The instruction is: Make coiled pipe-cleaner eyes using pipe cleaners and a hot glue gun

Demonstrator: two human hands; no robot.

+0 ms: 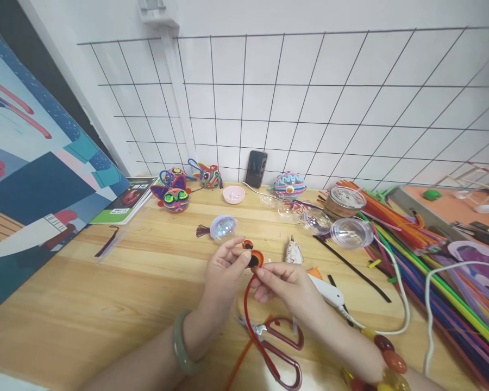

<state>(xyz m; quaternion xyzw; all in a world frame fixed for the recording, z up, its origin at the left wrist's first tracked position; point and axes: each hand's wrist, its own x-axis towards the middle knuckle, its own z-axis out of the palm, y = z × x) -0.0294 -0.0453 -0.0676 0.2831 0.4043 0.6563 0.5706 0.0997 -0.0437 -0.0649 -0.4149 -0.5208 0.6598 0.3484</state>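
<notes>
My left hand point(221, 274) pinches a coiled pipe cleaner piece point(257, 257) between thumb and fingers. The piece has a black centre ringed in orange and red, and a smaller matching coil point(248, 245) shows just above it. With thumb and fingers closed, my right hand point(287, 285) grips the red pipe cleaner point(246, 304) where it meets the larger coil. Its loose end hangs down over red-handled scissors point(298, 374) lying on the table. An orange pipe cleaner point(241, 359) lies by the scissors. Beyond my right hand is a white glue gun point(328, 291), partly hidden.
Bundled colourful pipe cleaners point(444, 293) fill the right side, crossed by a white cord point(428, 315). Clear plastic shells point(352, 233) and a lidded jar point(344, 202) stand nearby. Decorated balls point(176, 200), a pink bowl point(233, 194) and a phone point(256, 169) line the back.
</notes>
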